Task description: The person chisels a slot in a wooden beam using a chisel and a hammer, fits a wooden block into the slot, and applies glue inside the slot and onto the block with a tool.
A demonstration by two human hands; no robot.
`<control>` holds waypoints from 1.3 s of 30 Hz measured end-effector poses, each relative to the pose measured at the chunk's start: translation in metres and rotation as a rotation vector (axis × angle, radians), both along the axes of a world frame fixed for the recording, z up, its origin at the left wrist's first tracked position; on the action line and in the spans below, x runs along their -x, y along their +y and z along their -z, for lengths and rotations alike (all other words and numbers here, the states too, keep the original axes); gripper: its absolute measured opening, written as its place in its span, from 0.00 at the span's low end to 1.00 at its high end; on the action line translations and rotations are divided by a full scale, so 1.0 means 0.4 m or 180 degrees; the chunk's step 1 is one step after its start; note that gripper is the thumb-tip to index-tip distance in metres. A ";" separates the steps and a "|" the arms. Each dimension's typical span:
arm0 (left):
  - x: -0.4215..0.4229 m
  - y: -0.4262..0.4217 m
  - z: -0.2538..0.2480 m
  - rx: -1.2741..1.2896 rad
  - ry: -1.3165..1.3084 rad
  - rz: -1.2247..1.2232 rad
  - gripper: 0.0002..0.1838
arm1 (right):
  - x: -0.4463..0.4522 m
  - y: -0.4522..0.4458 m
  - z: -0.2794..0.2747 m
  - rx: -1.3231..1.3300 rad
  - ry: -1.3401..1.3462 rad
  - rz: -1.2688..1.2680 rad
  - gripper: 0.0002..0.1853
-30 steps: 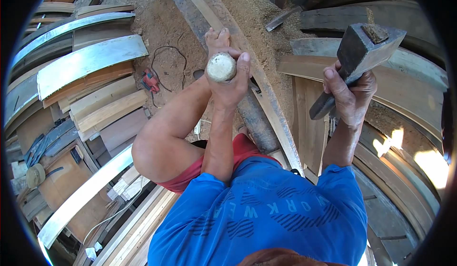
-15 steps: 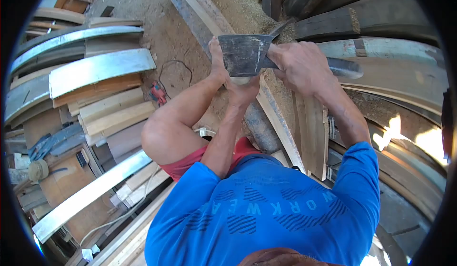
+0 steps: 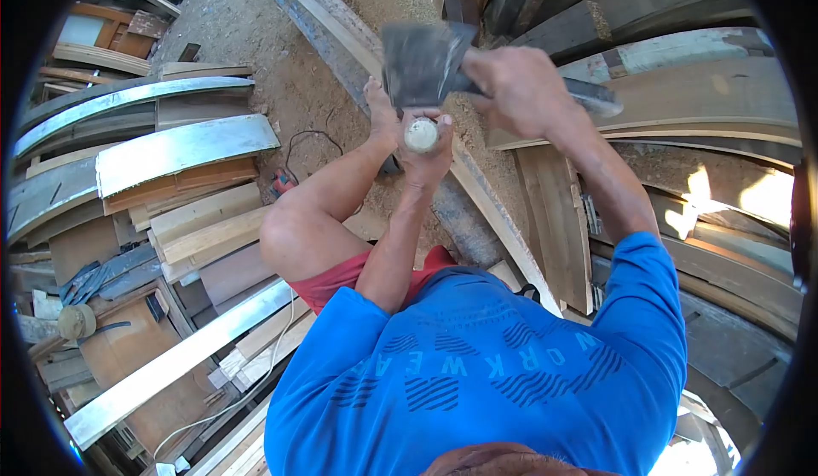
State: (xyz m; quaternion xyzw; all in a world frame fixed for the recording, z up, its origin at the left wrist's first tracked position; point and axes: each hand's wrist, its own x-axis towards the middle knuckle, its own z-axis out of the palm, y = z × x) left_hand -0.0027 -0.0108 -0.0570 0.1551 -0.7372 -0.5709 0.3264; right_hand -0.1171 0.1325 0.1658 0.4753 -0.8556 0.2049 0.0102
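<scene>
My right hand (image 3: 527,84) is wrapped round the dark handle of a hatchet (image 3: 419,63). Its broad, blackened blade is blurred by motion and hovers just beyond my left hand. My left hand (image 3: 428,167) is closed round an upright handle with a round, pale end (image 3: 420,135); what lies below that end is hidden by my fingers. Beneath both hands runs a long, narrow timber (image 3: 494,207). My bare foot (image 3: 383,109) is beside the timber, left of the blade.
A red power tool (image 3: 282,183) with a dark cord lies on the dirt floor at left. Stacked boards (image 3: 213,233) and a pale metallic-looking strip (image 3: 183,361) fill the left side. Large curved planks (image 3: 682,101) crowd the right. A round mallet head (image 3: 77,322) is at far left.
The hatchet has lifted up and left, away from the round handle end, which is now uncovered. My right hand moved with it. My left hand keeps its grip.
</scene>
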 end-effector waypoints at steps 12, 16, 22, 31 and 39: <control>0.046 0.072 -0.160 0.0163 0.0279 0.0101 0.07 | -0.045 0.066 0.069 -0.0356 -0.0139 0.0232 0.09; 0.022 0.041 -0.154 -0.0131 0.0010 0.0672 0.07 | -0.028 0.094 -0.005 0.0381 -0.0232 0.0362 0.11; 0.070 0.001 -0.149 -0.0416 -0.0441 0.1331 0.07 | -0.042 0.059 -0.256 0.3624 -0.0101 0.0850 0.07; 0.060 0.041 -0.183 0.0343 -0.0003 0.0703 0.12 | -0.093 0.118 0.053 0.0076 -0.0851 0.0641 0.18; 0.092 0.029 -0.155 -0.0145 -0.0527 0.0360 0.09 | -0.170 0.198 0.039 0.1800 -0.2372 0.1165 0.16</control>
